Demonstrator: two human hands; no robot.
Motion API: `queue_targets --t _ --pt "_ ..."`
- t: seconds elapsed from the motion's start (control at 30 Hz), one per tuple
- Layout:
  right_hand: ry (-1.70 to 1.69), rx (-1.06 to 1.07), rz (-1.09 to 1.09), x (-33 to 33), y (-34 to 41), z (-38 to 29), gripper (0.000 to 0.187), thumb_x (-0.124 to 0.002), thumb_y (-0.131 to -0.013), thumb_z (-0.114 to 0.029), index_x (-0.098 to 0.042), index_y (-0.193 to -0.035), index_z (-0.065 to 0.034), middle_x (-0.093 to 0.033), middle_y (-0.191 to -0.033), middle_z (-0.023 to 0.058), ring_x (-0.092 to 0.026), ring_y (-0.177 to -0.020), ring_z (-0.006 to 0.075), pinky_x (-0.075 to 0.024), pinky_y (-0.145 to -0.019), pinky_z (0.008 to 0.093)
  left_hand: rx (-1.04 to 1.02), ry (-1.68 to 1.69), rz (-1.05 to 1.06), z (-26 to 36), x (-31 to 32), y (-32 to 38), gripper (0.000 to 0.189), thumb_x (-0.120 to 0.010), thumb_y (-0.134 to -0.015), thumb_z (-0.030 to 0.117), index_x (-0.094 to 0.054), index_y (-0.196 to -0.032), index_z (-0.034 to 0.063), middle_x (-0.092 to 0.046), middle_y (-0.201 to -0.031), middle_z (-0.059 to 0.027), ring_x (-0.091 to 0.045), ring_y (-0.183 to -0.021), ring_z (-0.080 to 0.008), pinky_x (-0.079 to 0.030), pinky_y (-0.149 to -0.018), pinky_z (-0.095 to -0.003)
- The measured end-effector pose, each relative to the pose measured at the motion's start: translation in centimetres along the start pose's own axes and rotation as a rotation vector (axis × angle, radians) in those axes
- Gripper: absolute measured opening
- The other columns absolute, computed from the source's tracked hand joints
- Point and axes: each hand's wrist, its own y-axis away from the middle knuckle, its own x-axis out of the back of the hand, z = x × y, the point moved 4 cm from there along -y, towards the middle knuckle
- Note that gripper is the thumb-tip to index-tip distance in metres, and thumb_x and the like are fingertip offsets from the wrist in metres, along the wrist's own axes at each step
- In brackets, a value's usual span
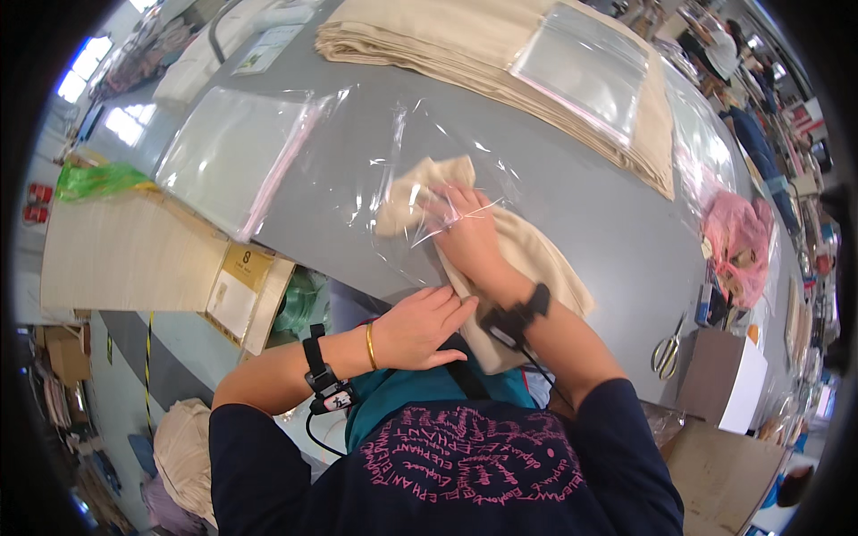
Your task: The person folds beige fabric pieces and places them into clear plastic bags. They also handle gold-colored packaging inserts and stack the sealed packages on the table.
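A beige cloth (526, 251) lies crumpled on the grey table before me, its near end hanging over the edge at my waist. Its far part is under the film of a clear plastic bag (395, 151). My right hand (466, 231) reaches into the bag with its fingers on the cloth; glare and blur hide whether they pinch it. At the table's near edge, my left hand (429, 325) has its fingers extended and its thumb apart. Its fingertips touch the cloth near the bag's mouth; whether they hold the film is not visible.
A stack of folded beige cloth (429, 40) lies at the back, with a pack of clear bags (583, 67) on top. Another bag pack (234, 154) is at left. Scissors (667, 355), a box (720, 375) and a pink plastic bag (737, 248) are at right.
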Motion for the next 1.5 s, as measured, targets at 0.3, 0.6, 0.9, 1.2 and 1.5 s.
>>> queue_targets --t 0.3,0.6,0.9,1.2,1.5 --pt "-0.311 0.349 -0.54 5.0 3.1 -0.3 0.083 -0.075 -0.086 -0.05 -0.048 -0.154 -0.0125 -0.04 -0.162 0.0202 -0.029 -0.155 0.0406 -0.0225 -0.125 0.0593 -0.059 -0.001 0.022 -0.6 1.3 3.2 0.047 -0.079 -0.081 0.028 -0.055 -0.115 0.0039 -0.055 -0.119 -0.0192 -0.056 -0.112 -0.0354 -0.045 -0.097 -0.044" --pt "-0.646 -0.097 -0.413 4.3 5.2 0.4 0.052 -0.064 -0.087 0.003 -0.065 -0.138 -0.0072 -0.063 -0.143 0.0133 -0.05 -0.142 0.0358 -0.0408 -0.116 0.0461 0.044 -0.156 0.083 -0.7 0.4 1.3 0.057 -0.075 -0.086 0.038 -0.057 -0.12 -0.0029 -0.054 -0.132 -0.0254 -0.053 -0.124 -0.0435 -0.038 -0.114 -0.0529" --pt "-0.155 0.062 -0.498 7.8 9.2 0.0 0.057 -0.061 -0.084 -0.002 -0.063 -0.14 -0.0104 -0.053 -0.156 0.0129 -0.036 -0.153 0.0348 -0.029 -0.124 0.0504 -0.025 -0.025 -0.111 2.4 -0.3 -2.4 0.085 -0.072 -0.084 0.062 -0.057 -0.127 -0.0097 -0.062 -0.129 -0.03 -0.058 -0.125 -0.0469 -0.042 -0.112 -0.0547" --pt "-0.1 0.163 -0.405 3.7 6.7 0.4 0.066 -0.061 -0.084 0.003 -0.06 -0.145 -0.0249 -0.05 -0.159 0.0058 -0.034 -0.154 0.035 -0.0225 -0.127 0.0547 0.137 0.246 -0.206 1.5 -2.5 -2.9 0.082 -0.072 -0.086 0.056 -0.056 -0.139 -0.004 -0.05 -0.151 -0.0236 -0.043 -0.143 -0.0427 -0.043 -0.114 -0.0476" --pt "0.007 0.27 -0.419 4.5 6.2 0.8 0.062 -0.067 -0.087 -0.008 -0.057 -0.146 -0.0211 -0.046 -0.161 0.0044 -0.034 -0.154 0.0308 -0.0228 -0.127 0.0545 -0.334 1.268 -0.804 3.7 2.3 -3.9 0.048 -0.07 -0.102 0.027 -0.061 -0.142 0.0016 -0.071 -0.131 -0.015 -0.07 -0.113 -0.0215 -0.06 -0.092 -0.033"
